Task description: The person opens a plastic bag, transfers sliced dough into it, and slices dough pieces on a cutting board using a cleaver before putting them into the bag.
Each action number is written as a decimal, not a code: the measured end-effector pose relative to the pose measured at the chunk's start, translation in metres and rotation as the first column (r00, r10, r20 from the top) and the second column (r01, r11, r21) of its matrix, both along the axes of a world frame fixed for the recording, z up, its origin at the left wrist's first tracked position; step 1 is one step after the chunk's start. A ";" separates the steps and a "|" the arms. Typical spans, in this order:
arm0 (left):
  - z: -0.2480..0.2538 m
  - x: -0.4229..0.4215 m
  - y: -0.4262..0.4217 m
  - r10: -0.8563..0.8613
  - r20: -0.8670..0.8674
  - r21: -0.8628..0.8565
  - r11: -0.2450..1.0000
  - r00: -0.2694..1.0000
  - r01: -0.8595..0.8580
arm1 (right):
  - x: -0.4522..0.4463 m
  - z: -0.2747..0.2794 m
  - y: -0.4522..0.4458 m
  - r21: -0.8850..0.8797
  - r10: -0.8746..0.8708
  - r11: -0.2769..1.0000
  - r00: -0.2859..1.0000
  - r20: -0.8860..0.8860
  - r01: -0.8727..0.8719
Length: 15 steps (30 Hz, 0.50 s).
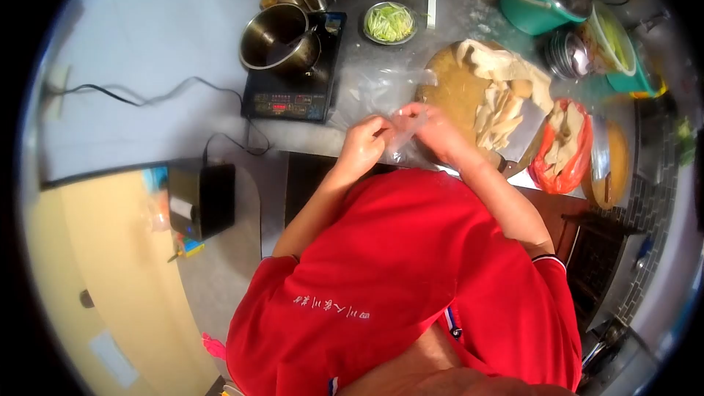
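Between my two hands is a clear plastic bag (402, 144), lying partly on the steel counter by its front edge. My left hand (364, 145) pinches the bag's left side with bent fingers. On the other side, my right hand (433, 130) has its fingers closed on the same thin plastic. Just right of my hands is a round wooden cutting board (453, 99) with pale sliced food (496, 121) and a larger pale piece (506, 64) on it. A cleaver (525, 132) rests beside the slices.
On the left, a steel pot (273, 38) stands on a black induction cooker (286, 95) with lit red digits. Behind the bag sits a bowl of shredded green vegetable (389, 23). A red plastic bag (561, 148) holds more pale pieces. Green buckets (539, 0) stand at the back right.
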<state>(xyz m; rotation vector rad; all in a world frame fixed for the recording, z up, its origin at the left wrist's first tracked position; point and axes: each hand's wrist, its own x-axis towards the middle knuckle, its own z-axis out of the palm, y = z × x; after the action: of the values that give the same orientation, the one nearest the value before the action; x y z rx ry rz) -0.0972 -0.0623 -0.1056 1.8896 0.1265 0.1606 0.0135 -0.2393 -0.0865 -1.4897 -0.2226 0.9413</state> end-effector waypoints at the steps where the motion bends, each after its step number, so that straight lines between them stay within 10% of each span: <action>1: 0.002 0.001 -0.001 -0.014 0.009 0.055 0.998 1.000 0.013 | -0.002 -0.003 0.001 -0.021 0.059 0.998 0.996 0.069 -0.057; 7: -0.001 0.002 0.007 0.172 -0.168 -0.524 0.818 0.971 -0.235 | 0.001 -0.007 -0.014 0.045 -0.131 0.991 0.991 0.039 0.129; 11: 0.009 0.005 0.042 0.323 -0.254 -0.921 0.207 0.912 -0.330 | 0.006 -0.007 -0.032 -0.004 -0.333 0.943 0.942 0.042 0.334; 13: -0.030 -0.003 0.097 0.275 -0.089 -0.994 -0.090 0.957 -0.066 | 0.021 -0.049 -0.061 -0.268 -0.197 0.888 0.837 0.511 0.372; 15: 0.000 -0.001 0.112 0.327 0.009 -0.999 0.038 0.945 -0.004 | 0.028 -0.065 -0.080 -0.456 0.031 0.769 0.687 0.726 0.448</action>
<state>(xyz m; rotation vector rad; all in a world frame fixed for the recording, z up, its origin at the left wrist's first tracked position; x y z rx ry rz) -0.0986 0.0502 -0.1053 0.3297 0.2243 0.3542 0.0416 -0.3190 -0.1511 -2.4028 -0.2911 0.1648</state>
